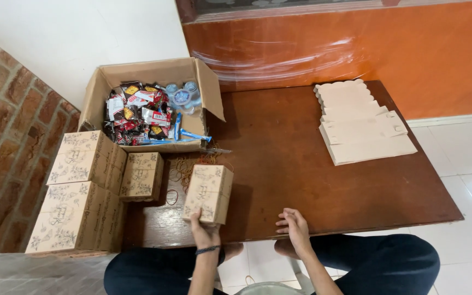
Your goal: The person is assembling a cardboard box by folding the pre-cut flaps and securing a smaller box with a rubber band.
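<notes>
Small closed kraft-cardboard gift box with dark floral line print (208, 194), lower centre of the frame, on the near part of the dark wooden table. Standing upright, slightly tilted, top face turned toward the camera. Gripped at its lower near corner. Set apart from the matching printed boxes stacked at lower left, just right of the scattered rubber bands.

I see my left hand (204, 232) gripping a small printed kraft-cardboard box (208, 194) at the near edge of the dark brown wooden counter (301, 164). My right hand (295, 226) rests loosely curled on that edge, to the right of the box. Flat box blanks (361, 128) lie far right; an open carton of snack packets (151, 106) sits behind.
</notes>
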